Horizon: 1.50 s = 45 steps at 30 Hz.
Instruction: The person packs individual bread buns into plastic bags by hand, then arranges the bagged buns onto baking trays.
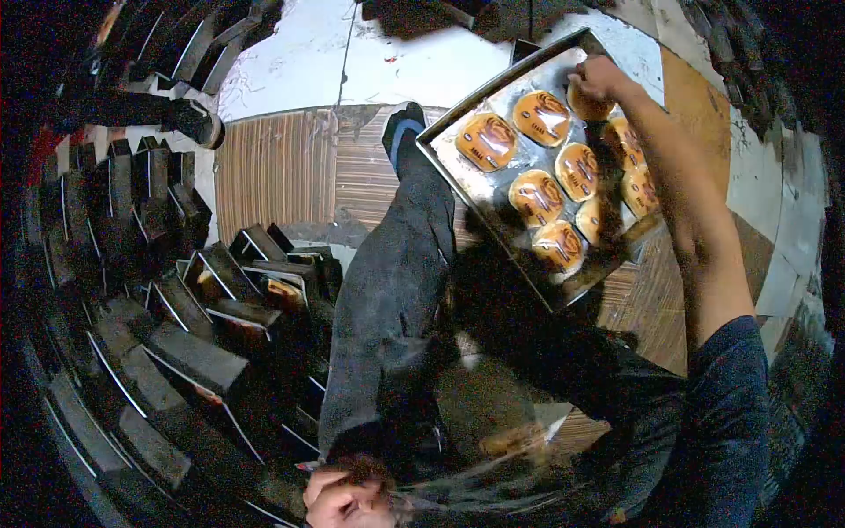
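Note:
At the far corner of a metal baking tray [502, 231], my right hand [600, 77] is closed on a round golden bun [590, 103]. Several more buns lie in the tray, in clear wrappers with dark print, such as one wrapped bun [487, 143] near the left corner. My left hand [348, 500] is low at the bottom edge of the view, away from the tray, with its fingers curled. What it holds, if anything, I cannot make out. A thin clear plastic sheet or bag [502, 497] shows beside it, partly blurred.
Dark metal tins [198, 356] stand crowded on the left, with more at the upper left. My outstretched leg [387, 290] lies between them and the tray. Another person's foot [198, 121] is at the left. The floor has white tiles [414, 66] and brown striped panels [273, 172].

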Each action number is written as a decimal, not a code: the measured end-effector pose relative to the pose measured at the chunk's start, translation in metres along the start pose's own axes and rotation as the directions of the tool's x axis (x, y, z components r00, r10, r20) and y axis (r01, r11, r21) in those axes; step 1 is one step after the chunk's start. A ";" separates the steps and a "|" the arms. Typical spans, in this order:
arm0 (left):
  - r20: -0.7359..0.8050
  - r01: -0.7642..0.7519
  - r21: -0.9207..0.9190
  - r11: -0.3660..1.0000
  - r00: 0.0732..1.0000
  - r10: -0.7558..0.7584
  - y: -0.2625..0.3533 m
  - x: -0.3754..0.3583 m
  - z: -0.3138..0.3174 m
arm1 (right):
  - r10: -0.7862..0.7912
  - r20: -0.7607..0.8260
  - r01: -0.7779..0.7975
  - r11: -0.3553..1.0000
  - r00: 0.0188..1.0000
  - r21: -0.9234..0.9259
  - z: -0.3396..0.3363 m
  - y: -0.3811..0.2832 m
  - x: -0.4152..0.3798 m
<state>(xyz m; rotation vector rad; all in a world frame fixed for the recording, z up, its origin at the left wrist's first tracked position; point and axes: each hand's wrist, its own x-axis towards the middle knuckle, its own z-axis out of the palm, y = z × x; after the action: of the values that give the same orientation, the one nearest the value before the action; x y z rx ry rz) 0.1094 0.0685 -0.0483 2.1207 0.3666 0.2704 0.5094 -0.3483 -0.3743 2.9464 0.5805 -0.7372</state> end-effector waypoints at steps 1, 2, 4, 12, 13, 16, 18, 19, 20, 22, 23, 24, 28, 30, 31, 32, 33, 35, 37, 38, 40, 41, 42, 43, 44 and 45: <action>-0.009 -0.002 -0.014 1.000 1.000 0.001 0.002 -0.002 -0.001 | -0.116 -0.053 0.113 0.992 0.992 -0.055 0.001 0.005 -0.011; -0.033 0.076 0.054 0.996 0.997 -0.074 0.004 -0.004 -0.003 | -0.140 -0.101 0.119 0.974 0.985 -0.194 -0.001 0.005 -0.032; -0.019 0.200 0.120 0.972 0.980 -0.200 0.011 -0.003 -0.005 | 0.065 -0.352 -0.005 0.986 0.934 0.169 -0.018 -0.010 -0.085; 0.062 0.367 -0.548 0.751 0.914 -0.401 0.016 -0.011 0.012 | 0.197 -0.256 0.311 -0.771 0.946 0.556 -0.139 -0.203 -0.398; 0.078 0.370 -0.572 0.732 0.913 -0.401 0.021 -0.014 0.011 | 0.205 -0.157 0.258 -0.752 0.966 0.606 -0.162 -0.245 -0.436; 0.092 0.084 -0.298 0.951 0.994 -0.059 0.024 -0.041 0.000 | 0.061 -0.053 0.078 -0.577 0.997 0.813 -0.161 -0.305 -0.505; 0.099 -0.004 -0.342 0.940 0.994 0.041 0.023 -0.063 -0.018 | 0.023 -0.036 0.043 -0.557 0.999 0.830 -0.154 -0.325 -0.542; 0.089 -0.001 -0.376 0.927 0.995 0.037 0.030 -0.073 -0.028 | 0.033 -0.088 0.090 -0.613 0.996 0.785 -0.152 -0.330 -0.559; 0.089 -0.023 -0.371 0.928 0.994 0.060 0.035 -0.081 -0.035 | 0.043 -0.138 0.131 -0.664 0.990 0.736 -0.150 -0.335 -0.573; 0.066 -0.003 -0.378 0.926 0.997 0.031 0.040 -0.095 -0.046 | 0.106 -0.195 0.214 -0.677 0.975 0.704 -0.150 -0.351 -0.590; 0.078 -0.063 -0.366 0.929 0.992 0.098 0.045 -0.101 -0.048 | 0.161 -0.232 0.278 -0.680 0.959 0.678 -0.150 -0.359 -0.597; 0.090 -0.083 -0.358 0.930 0.988 0.123 0.049 -0.104 -0.051 | 0.161 -0.246 0.288 -0.682 0.956 0.673 -0.151 -0.367 -0.603; 0.183 0.128 -0.635 0.762 0.983 -0.013 0.069 -0.108 -0.063 | 0.344 -0.494 0.588 -0.264 0.798 0.765 -0.166 -0.401 -0.615; 0.497 0.508 -0.811 0.291 0.860 -0.116 0.121 -0.134 -0.070 | 0.247 -0.804 0.715 0.369 0.540 0.594 -0.175 -0.413 -0.618; 0.604 0.603 -0.792 0.093 0.796 -0.015 0.126 -0.143 -0.070 | 0.074 -0.920 0.749 0.557 0.386 0.359 -0.176 -0.415 -0.615; 0.591 0.588 -0.806 0.063 0.795 0.137 0.123 -0.147 -0.074 | -0.038 -0.925 0.741 0.612 0.377 0.277 -0.183 -0.418 -0.617; 0.547 0.536 -0.834 0.131 0.777 0.310 0.125 -0.149 -0.079 | -0.110 -0.960 0.726 0.678 0.259 0.118 -0.177 -0.423 -0.607; 0.413 0.363 -0.895 0.260 0.894 0.176 0.132 -0.168 -0.079 | -0.133 -0.972 0.707 0.706 0.194 0.045 -0.181 -0.427 -0.606; 0.334 0.297 -0.929 0.223 0.930 0.153 0.132 -0.181 -0.081 | -0.160 -0.949 0.710 0.699 0.270 0.084 -0.198 -0.428 -0.620; 0.256 0.230 -0.955 0.187 0.959 0.125 0.136 -0.184 -0.084 | -0.186 -0.919 0.709 0.693 0.347 0.128 -0.206 -0.428 -0.626; 0.343 0.317 -0.936 0.151 0.919 0.195 0.140 -0.177 -0.104 | -0.194 -0.904 0.689 0.712 0.382 0.138 -0.207 -0.440 -0.632; 0.353 0.321 -0.930 0.177 0.916 0.190 0.139 -0.178 -0.107 | -0.200 -0.886 0.665 0.732 0.418 0.148 -0.206 -0.444 -0.633; 0.276 0.241 -0.951 0.192 0.944 0.181 0.134 -0.193 -0.105 | -0.218 -0.903 0.671 0.735 0.369 0.097 -0.205 -0.440 -0.632; 0.196 0.159 -0.966 0.206 0.965 0.174 0.138 -0.206 -0.101 | -0.219 -0.903 0.672 0.734 0.370 0.097 -0.205 -0.439 -0.635; 0.221 0.177 -0.964 0.199 0.948 0.229 0.137 -0.197 -0.106 | -0.230 -0.919 0.670 0.740 0.320 0.048 -0.207 -0.438 -0.640; 0.246 0.195 -0.961 0.195 0.927 0.283 0.138 -0.188 -0.112 | -0.241 -0.932 0.667 0.745 0.270 0.001 -0.208 -0.437 -0.644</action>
<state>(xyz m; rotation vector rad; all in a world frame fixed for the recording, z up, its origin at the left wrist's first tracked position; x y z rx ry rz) -0.0810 0.0159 0.1186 0.7737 -0.1467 0.0575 -0.0849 -0.1371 0.1270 3.3103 1.5934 1.1188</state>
